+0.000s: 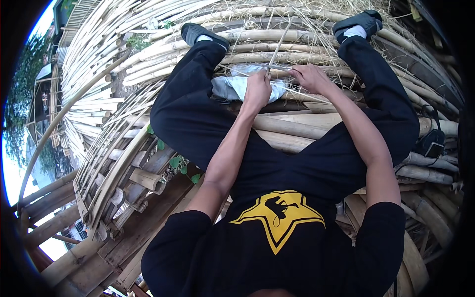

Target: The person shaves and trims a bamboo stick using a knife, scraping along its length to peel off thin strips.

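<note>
1. Closest to the camera was the person's black shirt [277, 247] with a yellow star on it. The person sat on a big pile of bamboo poles [297, 126], legs spread wide, feet in dark shoes [363, 22] far out in front.
2. The left hand [258, 89] was closed in a fist around a thin bamboo strip [278, 47]. The strip stood up and leaned away from the person.
3. The right hand [310, 77] pinched another part of the thin strips, fingers curled tight. I could not tell if it held a blade too.
4. The strip was between the knees, just above a grey-white cloth [237, 85] that lay on the poles under the left hand.
5. The strip looked pale, dry, long and very thin. It looked bendy, and its edges looked sharp.
6. What could have gone wrong: the strip could have slid through a fist and cut the skin, because the hands were bare.
7. It could have snapped if bent too hard, since it was so thin.
8. Its far end could have whipped back toward the face if one hand let go.
9. The poles were round and loose, with dry straw [316, 12] on top. They could have rolled under the person and tipped them off the high pile.
</note>
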A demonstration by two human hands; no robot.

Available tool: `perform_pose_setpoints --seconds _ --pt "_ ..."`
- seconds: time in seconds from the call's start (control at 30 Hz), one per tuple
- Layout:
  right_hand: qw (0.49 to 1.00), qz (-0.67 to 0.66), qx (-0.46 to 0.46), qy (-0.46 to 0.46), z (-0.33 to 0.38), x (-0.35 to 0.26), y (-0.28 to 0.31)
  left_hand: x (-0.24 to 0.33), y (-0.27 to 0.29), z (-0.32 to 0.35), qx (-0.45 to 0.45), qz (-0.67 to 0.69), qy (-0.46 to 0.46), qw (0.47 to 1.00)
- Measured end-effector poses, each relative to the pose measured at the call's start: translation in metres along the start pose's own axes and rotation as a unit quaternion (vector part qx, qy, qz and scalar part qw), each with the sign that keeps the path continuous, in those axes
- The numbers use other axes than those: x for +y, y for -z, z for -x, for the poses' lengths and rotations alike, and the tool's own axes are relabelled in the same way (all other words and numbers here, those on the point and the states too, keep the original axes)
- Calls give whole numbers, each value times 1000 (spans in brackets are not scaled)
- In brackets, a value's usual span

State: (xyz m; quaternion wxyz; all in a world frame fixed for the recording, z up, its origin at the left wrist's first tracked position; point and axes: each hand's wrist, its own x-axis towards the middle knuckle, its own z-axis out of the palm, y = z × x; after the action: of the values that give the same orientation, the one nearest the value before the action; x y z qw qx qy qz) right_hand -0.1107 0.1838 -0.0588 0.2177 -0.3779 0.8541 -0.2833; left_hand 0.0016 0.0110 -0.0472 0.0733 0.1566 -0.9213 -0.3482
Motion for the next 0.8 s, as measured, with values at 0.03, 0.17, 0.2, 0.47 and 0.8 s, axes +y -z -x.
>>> perform_pose_setpoints --seconds 0.03,0.17,0.2,0.47,0.8 --pt "1000 17 9 3 0 4 0 -1 0 0 -7 9 5 1000" --pt "997 61 49 20 -6 17 -4 4 2 -2 -13 15 12 1000" --pt "997 60 52 19 -6 18 -2 4 4 -3 -14 14 8 1000" --pt "990 122 63 15 -8 25 -2 2 2 -6 -41 1 33 999" --pt "979 130 143 -64 -21 62 3 -5 16 0 -70 17 62 995"
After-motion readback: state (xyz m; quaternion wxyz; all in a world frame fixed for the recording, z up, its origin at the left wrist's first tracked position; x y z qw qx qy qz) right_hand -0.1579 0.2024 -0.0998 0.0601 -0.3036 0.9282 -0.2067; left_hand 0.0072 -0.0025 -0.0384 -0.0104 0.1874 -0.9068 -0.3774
